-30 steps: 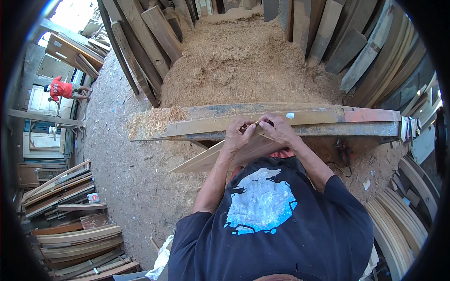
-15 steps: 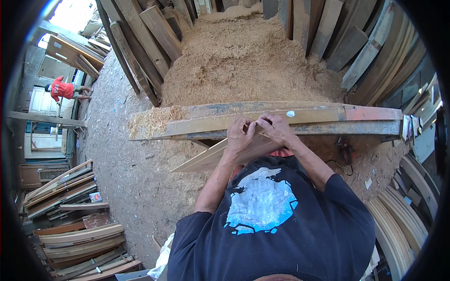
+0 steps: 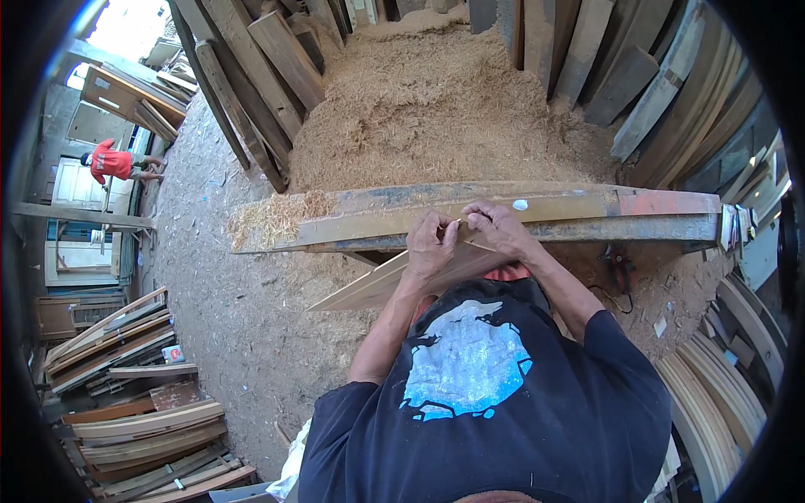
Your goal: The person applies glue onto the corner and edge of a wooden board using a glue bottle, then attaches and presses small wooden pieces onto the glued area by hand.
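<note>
Both hands are held close together at the near side of a long wooden workbench (image 3: 579, 205). My left hand (image 3: 431, 245) has its thumb and fingers pinched together at the upper edge of a thin, light-brown wooden board (image 3: 362, 291). The board leans between the bench and my body, its pointed corner reaching out to the left. Just to the right, the fingers of my right hand (image 3: 496, 228) are curled and pinched over the same edge. Whatever sits between the fingertips is too small to make out.
Curly wood shavings (image 3: 281, 216) lie on the bench's left end. A red-and-black power tool (image 3: 619, 272) rests on the floor beneath it. Planks (image 3: 587, 50) lean behind, and stacked boards (image 3: 147, 432) stand at left. A person in a red shirt (image 3: 116, 161) is far left.
My right hand's fingertips have drawn slightly away from the left hand's. The board has tilted a little, and both hands stay at its upper edge.
</note>
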### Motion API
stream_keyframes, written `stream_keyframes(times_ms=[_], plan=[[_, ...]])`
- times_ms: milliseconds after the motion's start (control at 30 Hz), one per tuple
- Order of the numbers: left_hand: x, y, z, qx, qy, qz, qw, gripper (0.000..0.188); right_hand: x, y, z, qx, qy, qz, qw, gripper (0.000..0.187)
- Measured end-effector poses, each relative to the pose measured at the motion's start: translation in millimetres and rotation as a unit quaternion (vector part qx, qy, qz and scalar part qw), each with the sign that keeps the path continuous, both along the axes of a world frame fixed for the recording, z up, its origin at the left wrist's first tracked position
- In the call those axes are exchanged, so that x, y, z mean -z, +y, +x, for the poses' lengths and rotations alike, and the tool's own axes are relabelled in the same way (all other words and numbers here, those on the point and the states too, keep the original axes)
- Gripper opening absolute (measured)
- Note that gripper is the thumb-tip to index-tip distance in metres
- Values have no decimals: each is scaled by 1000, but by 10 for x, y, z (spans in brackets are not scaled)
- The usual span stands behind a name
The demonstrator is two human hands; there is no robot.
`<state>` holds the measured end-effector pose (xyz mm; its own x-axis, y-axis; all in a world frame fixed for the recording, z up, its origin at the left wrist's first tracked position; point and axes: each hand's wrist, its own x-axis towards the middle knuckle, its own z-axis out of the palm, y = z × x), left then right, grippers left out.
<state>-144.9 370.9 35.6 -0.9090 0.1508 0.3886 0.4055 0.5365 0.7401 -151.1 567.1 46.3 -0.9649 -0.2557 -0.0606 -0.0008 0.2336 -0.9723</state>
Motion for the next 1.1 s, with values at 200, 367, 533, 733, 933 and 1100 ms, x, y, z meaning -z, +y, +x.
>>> stream_keyframes(times_ms=[200, 367, 533, 733, 933, 1100], plan=[[4, 1, 5, -1, 4, -8, 1000, 12, -128, 2, 35, -28, 69, 74, 994, 18], [19, 2, -12, 7, 2, 8, 1000, 11, -45, -75, 13, -9, 155, 106, 982, 16], [14, -36, -30, 25, 16, 7, 1000, 10, 38, -80, 31, 0, 226, 134, 965, 15], [3, -56, -52, 34, -6, 17, 999, 9, 42, -81, 15, -1, 220, 127, 967, 14], [21, -89, -69, 44, -27, 31, 998, 9, 89, -7, -20, -13, 186, 107, 977, 19], [36, -117, -42, 46, -29, 36, 998, 9, 100, 89, 16, -9, 51, 47, 998, 33]])
